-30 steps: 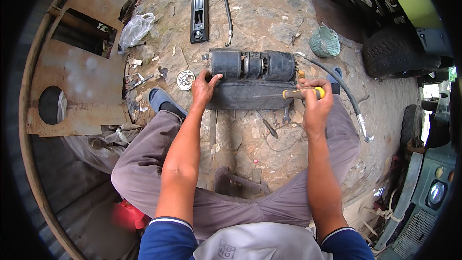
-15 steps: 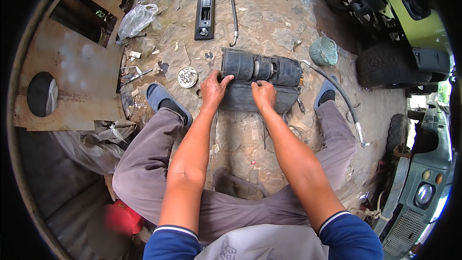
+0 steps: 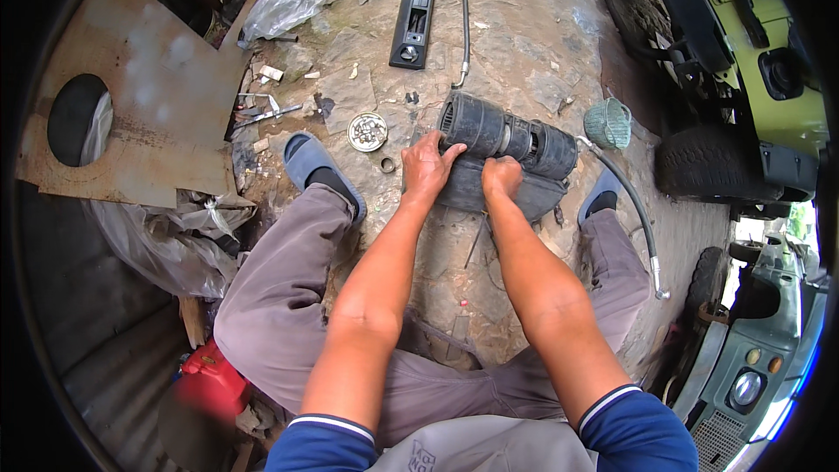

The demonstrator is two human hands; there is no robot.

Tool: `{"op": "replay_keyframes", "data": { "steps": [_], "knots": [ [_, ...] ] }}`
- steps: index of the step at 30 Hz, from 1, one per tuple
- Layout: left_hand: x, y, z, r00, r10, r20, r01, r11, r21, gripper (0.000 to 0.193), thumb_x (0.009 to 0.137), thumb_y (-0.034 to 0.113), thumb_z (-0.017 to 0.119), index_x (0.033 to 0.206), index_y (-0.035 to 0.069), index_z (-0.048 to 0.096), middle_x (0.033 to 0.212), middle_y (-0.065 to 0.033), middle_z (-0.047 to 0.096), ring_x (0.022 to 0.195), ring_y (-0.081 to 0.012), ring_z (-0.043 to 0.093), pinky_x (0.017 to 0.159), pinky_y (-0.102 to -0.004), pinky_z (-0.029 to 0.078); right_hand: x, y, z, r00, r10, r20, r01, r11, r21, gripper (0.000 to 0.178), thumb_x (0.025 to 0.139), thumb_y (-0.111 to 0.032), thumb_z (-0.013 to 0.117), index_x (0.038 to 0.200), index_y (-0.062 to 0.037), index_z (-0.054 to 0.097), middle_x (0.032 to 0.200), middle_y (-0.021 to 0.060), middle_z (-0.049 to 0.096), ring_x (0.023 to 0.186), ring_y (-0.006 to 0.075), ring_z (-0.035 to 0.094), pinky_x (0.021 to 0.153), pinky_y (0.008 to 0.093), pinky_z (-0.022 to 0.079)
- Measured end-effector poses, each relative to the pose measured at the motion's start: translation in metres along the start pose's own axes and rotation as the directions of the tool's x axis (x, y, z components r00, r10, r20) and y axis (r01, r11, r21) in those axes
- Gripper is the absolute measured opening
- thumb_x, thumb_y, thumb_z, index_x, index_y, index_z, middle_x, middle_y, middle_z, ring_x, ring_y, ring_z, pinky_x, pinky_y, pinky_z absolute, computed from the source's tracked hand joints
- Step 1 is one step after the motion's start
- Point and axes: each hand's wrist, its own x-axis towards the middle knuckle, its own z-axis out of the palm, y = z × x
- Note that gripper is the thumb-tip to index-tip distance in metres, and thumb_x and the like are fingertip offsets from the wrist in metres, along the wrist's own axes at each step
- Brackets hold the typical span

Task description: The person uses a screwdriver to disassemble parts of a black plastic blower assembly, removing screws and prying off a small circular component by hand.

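Note:
A black plastic blower housing (image 3: 476, 128) with rounded drum sections sits on the ground between my feet, slanting down to the right. My left hand (image 3: 426, 168) grips its left end, thumb lying over the top edge. Closed near the middle of its near side is my right hand (image 3: 502, 178), the fingertips turned in against the housing and partly hidden. Left of the housing, a round tin (image 3: 350, 134) holds small metal parts. A small ring (image 3: 387, 165) lies beside that tin.
Farther off lie a long black panel (image 3: 412, 22) and a short hose (image 3: 465, 26). A longer hose (image 3: 625, 177) curves past my right foot, near a green basket (image 3: 611, 127). Rusty sheet metal (image 3: 157, 70) stands left; vehicles with a tyre (image 3: 703, 156) stand right.
The whole view has shifted, moving most things rightward in the picture. The housing now slants more, its right end nearer me. Both hands stay on it.

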Motion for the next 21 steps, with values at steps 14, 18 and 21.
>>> {"op": "replay_keyframes", "data": {
  "steps": [14, 18, 21],
  "knots": [
    [0.0, -0.009, 0.011, 0.991, 0.073, -0.108, -0.074, 0.997, -0.004, 0.051, 0.082, 0.049, 0.083, 0.091, 0.001, 0.067, 0.083, -0.0195, 0.07, 0.08, -0.0411, 0.067, 0.073, -0.0496, 0.049, 0.005, 0.013, 0.007, 0.989, -0.136, -0.054, 0.139, 0.989, 0.055, 0.025, 0.082, -0.03, 0.071, 0.092, -0.0082, 0.077, 0.1, 0.0226, 0.075, 0.096, 0.0449, 0.071, 0.085, 0.0519, 0.054],
    [-0.001, -0.005, 0.007, 0.998, 0.031, -0.05, -0.032, 0.999, -0.015, 0.05, 0.083, 0.048, 0.082, 0.097, 0.002, 0.068, 0.089, -0.0181, 0.071, 0.086, -0.039, 0.068, 0.078, -0.0486, 0.048, 0.014, 0.024, 0.002, 0.981, -0.168, -0.093, 0.181, 0.973, 0.146, 0.03, 0.079, -0.032, 0.075, 0.09, -0.0045, 0.077, 0.096, 0.0235, 0.076, 0.094, 0.0435, 0.072, 0.085, 0.0494, 0.055],
    [-0.003, -0.007, 0.004, 0.998, -0.044, 0.045, 0.045, 0.999, -0.02, 0.049, 0.086, 0.047, 0.08, 0.106, 0.004, 0.069, 0.099, -0.0146, 0.073, 0.097, -0.0351, 0.068, 0.088, -0.0467, 0.045, 0.019, 0.037, -0.007, 0.991, -0.128, -0.025, 0.13, 0.95, 0.285, 0.034, 0.078, -0.032, 0.078, 0.089, 0.0003, 0.076, 0.087, 0.0212, 0.076, 0.084, 0.0354, 0.074, 0.08, 0.0439, 0.056]
  ]
}}
